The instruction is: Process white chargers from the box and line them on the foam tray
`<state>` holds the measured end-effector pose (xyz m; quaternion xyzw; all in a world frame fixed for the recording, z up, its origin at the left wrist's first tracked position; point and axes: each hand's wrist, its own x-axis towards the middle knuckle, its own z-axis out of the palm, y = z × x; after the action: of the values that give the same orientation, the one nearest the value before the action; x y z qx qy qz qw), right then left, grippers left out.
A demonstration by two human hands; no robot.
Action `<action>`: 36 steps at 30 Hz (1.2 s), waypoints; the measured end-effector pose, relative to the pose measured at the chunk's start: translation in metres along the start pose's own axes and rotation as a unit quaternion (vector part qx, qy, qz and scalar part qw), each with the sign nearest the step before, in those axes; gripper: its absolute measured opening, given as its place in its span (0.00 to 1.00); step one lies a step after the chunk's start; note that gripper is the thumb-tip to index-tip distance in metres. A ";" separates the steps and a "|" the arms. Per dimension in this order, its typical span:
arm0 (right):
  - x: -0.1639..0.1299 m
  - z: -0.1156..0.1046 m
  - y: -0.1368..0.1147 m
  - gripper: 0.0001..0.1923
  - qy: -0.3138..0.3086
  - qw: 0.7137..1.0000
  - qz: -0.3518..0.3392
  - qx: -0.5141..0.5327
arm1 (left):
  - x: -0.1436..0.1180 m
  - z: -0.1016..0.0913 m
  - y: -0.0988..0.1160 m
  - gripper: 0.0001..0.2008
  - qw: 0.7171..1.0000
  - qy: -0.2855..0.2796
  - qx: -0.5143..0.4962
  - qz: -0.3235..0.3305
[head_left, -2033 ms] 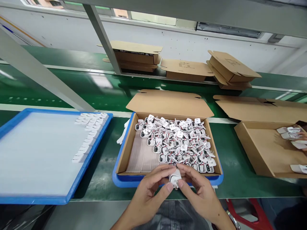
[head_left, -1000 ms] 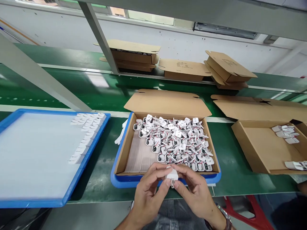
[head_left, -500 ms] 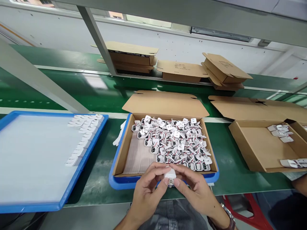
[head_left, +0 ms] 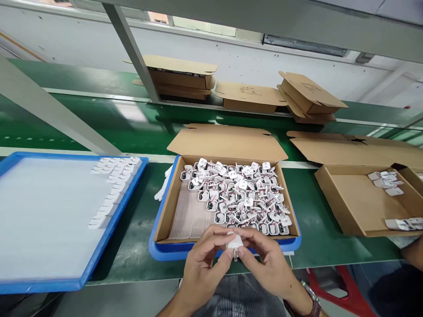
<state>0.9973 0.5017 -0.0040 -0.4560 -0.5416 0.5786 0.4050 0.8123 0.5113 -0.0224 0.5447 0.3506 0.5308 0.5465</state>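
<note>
1. A small white plug point(head_left: 235, 243) sits low at centre, just in front of the near wall of the middle box, pinched between both hands with its metal prongs pointing down.
2. The left hand point(head_left: 202, 268) curls around the plug's left side; thumb and forefinger close on it, and the other fingers are bent loosely underneath.
3. The right hand point(head_left: 267, 264) mirrors this from the right, its thumb and forefinger tips pressed on the plug, fingertips of both hands almost meeting. A watch point(head_left: 313, 297) shows at that wrist.
4. Just beyond the hands, an open box point(head_left: 165, 211) stands in a blue tray point(head_left: 158, 251); its lid flap lies folded back on the far side.
5. White parts point(head_left: 241, 198) with red wires fill the box's right and far portions; the near left of its floor is bare.
6. To the left lies a wide blue tray point(head_left: 109, 237) lined in white, with finished plugs point(head_left: 114, 189) in a row along its right edge.
7. To the right, another open box point(head_left: 337, 207) holds a few white pieces point(head_left: 386, 182) at its far right.
8. Everything rests on a green belt point(head_left: 139, 237); a second belt beyond carries flat boxes point(head_left: 251, 97) before a white wall.
9. A grey post point(head_left: 132, 48) slants up at left.
</note>
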 end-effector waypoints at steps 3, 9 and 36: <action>-0.002 0.000 0.002 0.20 0.000 1.000 0.009 -0.015 | 0.000 -0.001 0.001 0.14 1.000 0.003 -0.012 -0.025; -0.010 -0.002 0.008 0.26 0.002 0.995 0.007 -0.098 | 0.003 -0.003 0.005 0.11 0.998 -0.002 -0.029 -0.058; -0.005 -0.002 0.000 0.13 0.096 0.974 -0.187 -0.082 | 0.002 -0.005 0.019 0.14 0.995 -0.017 0.082 -0.046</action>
<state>1.0003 0.4971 -0.0033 -0.4317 -0.6218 0.3995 0.5171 0.8041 0.5112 -0.0049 0.5801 0.4083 0.4654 0.5293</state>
